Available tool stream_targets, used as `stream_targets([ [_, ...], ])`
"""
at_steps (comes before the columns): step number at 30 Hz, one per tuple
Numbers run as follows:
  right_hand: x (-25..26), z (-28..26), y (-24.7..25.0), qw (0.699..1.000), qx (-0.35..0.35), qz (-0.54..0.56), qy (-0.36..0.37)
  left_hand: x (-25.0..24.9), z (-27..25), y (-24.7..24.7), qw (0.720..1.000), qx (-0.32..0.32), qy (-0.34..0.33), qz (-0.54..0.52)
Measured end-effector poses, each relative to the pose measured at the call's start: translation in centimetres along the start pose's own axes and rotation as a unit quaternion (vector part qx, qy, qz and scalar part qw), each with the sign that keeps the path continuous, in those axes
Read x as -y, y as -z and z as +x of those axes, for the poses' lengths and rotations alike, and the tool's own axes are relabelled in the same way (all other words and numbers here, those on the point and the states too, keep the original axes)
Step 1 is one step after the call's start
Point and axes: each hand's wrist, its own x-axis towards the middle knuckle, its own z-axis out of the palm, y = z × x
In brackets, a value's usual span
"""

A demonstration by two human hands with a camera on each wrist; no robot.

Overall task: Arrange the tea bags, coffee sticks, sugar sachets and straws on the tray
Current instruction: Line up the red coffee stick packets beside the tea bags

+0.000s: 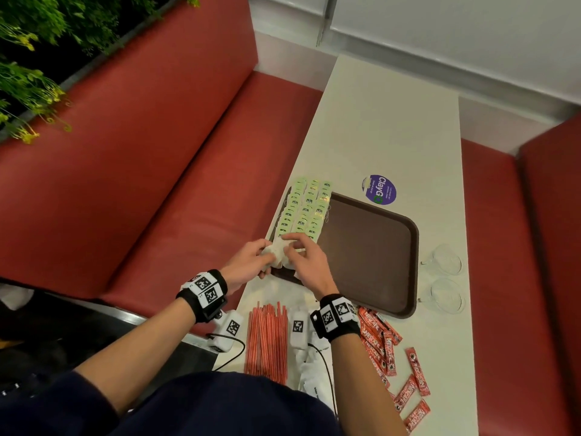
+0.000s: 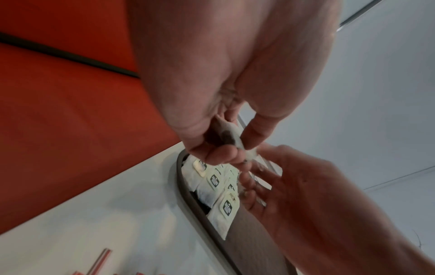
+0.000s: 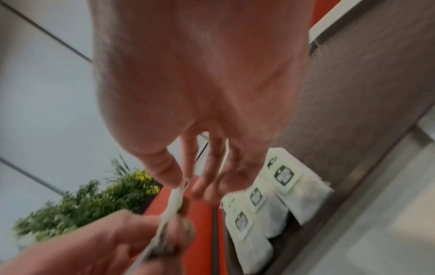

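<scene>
Rows of green-tagged tea bags (image 1: 306, 209) lie on the left part of the brown tray (image 1: 371, 253). Over the tray's near left corner my left hand (image 1: 265, 259) grips a small stack of white tea bags (image 1: 278, 254), thumb against fingers (image 2: 231, 137). My right hand (image 1: 290, 247) meets it from the right; its thumb and forefinger pinch the top edge of one bag (image 3: 180, 191), the other fingers spread. Red-striped straws (image 1: 267, 338), red coffee sticks (image 1: 380, 338) and white sugar sachets (image 1: 314, 366) lie on the table near me.
Two clear glass cups (image 1: 446, 261) (image 1: 448, 295) stand right of the tray. A purple sticker (image 1: 379, 189) sits on the white table (image 1: 393, 121) beyond it. Red bench seats flank the table, with plants at far left. The tray's right part is bare.
</scene>
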Motion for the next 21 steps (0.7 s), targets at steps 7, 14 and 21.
stream_targets([
  [7, 1.1, -0.4, 2.5, 0.992, 0.101, -0.017, 0.069, -1.2, -0.6, -0.3, 0.995, 0.032, 0.038, -0.090],
  [14, 0.8, 0.9, 4.0, 0.995, 0.024, -0.075, 0.056, -0.8, -0.1, 0.2, 0.996, 0.001, 0.030, -0.080],
  [21, -1.7, 1.5, 3.4, 0.975, 0.027, -0.218, 0.010, 1.0, 0.3, 0.9, 0.994, -0.106, -0.004, -0.015],
])
